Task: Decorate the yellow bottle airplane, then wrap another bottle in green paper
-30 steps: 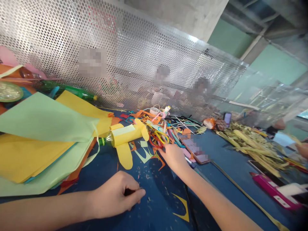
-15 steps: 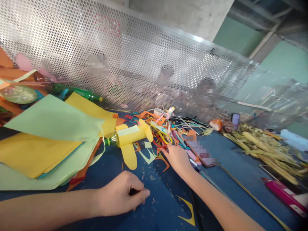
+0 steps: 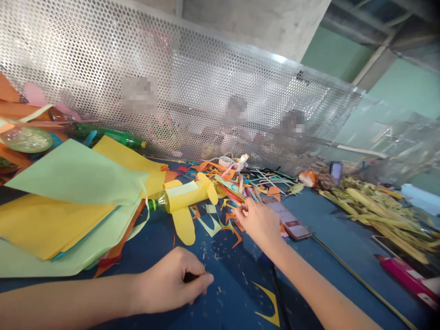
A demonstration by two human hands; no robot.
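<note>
My left hand [image 3: 177, 279] rests on the blue tabletop with its fingers curled into a loose fist; nothing shows in it. Farther off, my right hand [image 3: 259, 222] is pinched at the near end of a thin red and yellow thing [image 3: 233, 194], possibly scissors seen edge-on. Paper scraps [image 3: 212, 222] lie around and under that hand. Left of it is a bottle wrapped in yellow paper [image 3: 184, 196], lying on its side, its green neck pointing left. Rounded yellow flaps stick out from the wrapped body.
Sheets of green and yellow paper [image 3: 79, 172] are stacked at left, green bottles [image 3: 120, 136] behind. A phone [image 3: 288, 217], a long thin stick [image 3: 357, 272], dried husks [image 3: 374, 206] and a magenta box [image 3: 405, 277] lie right. A perforated metal screen [image 3: 206, 78] stands behind, people beyond it.
My right hand has shifted slightly right and towards me. The red and yellow thing, looped in outline before, now looks narrow and edge-on at the fingertips. My left hand stays put.
</note>
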